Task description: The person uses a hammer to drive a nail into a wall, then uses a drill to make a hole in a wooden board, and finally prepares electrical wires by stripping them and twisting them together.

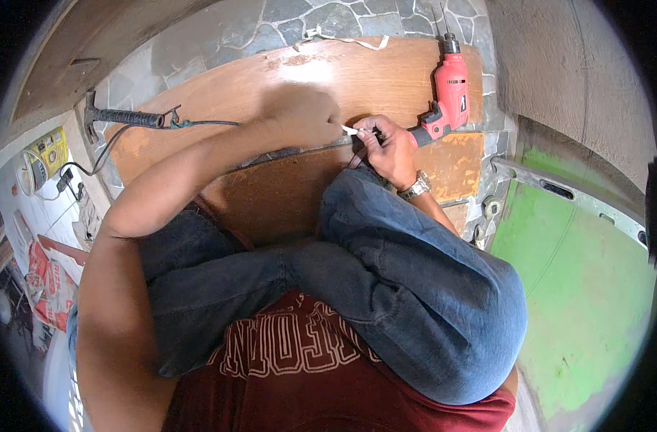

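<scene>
My right hand (389, 150), with a metal watch on its wrist, pinches a small white strip (350, 131) between thumb and fingertips. Close against the strip's other end is my left hand (303, 111), smeared by motion and curled like a fist; what it grips is hidden. A black cord (206, 123) runs from the left toward my left hand and passes behind it. Both hands are over the brown wooden board (271, 194), in front of my crossed legs. The red power drill (452, 90) lies just right of my right hand, its bit pointing away.
At the left lies a hammer (130, 118) with a ribbed black grip, near a yellow tin (49, 155). Another white strip (350, 40) rests along the far edge. A metal spirit level (559, 190) crosses a green panel (573, 302) at right. A red-and-white bag (51, 288) sits far left.
</scene>
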`<state>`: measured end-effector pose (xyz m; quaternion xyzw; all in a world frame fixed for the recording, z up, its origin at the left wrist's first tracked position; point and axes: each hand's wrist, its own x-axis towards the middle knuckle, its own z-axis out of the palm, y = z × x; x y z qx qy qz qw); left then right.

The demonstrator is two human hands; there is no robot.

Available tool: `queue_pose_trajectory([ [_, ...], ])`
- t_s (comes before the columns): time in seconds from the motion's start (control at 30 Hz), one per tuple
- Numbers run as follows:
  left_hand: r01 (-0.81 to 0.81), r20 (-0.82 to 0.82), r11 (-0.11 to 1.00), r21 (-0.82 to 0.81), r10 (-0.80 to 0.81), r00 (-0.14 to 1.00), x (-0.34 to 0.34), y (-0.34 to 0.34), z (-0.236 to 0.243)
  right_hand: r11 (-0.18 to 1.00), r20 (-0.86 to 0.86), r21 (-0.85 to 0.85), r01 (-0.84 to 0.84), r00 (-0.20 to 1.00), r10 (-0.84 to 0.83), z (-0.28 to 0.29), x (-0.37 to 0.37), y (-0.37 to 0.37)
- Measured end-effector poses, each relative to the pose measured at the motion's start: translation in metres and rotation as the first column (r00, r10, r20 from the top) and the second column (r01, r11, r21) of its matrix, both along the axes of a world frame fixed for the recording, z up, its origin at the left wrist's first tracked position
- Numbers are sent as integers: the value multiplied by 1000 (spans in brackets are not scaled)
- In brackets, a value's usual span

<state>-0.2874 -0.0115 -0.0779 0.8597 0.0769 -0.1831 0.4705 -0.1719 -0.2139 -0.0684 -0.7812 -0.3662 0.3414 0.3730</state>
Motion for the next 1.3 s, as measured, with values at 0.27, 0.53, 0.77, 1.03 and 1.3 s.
queue_pose_trajectory([
  [0.27, -259, -266, 957, -134, 217, 939, 35, 22, -22, 997, -272, -44, 65, 959, -75, 5, 16, 4],
  [0.53, -613, -126, 537, -580, 684, 719, 12, 46, -35, 998, -380, -58, 26, 924, -47, -1, 26, 4],
  [0.77, -176, 83, 979, -107, 185, 979, 10, -11, -3, 991, -331, 68, 119, 939, -90, 6, 28, 10],
  [1.03, -215, -40, 874, -435, 220, 975, 13, -3, -38, 970, -358, -137, -204, 923, 143, 2, -20, -21],
  [1.3, -262, -363, 706, -658, 8, 932, 25, 12, -9, 893, -938, -80, 442, 269, -217, -25, -46, 5],
])
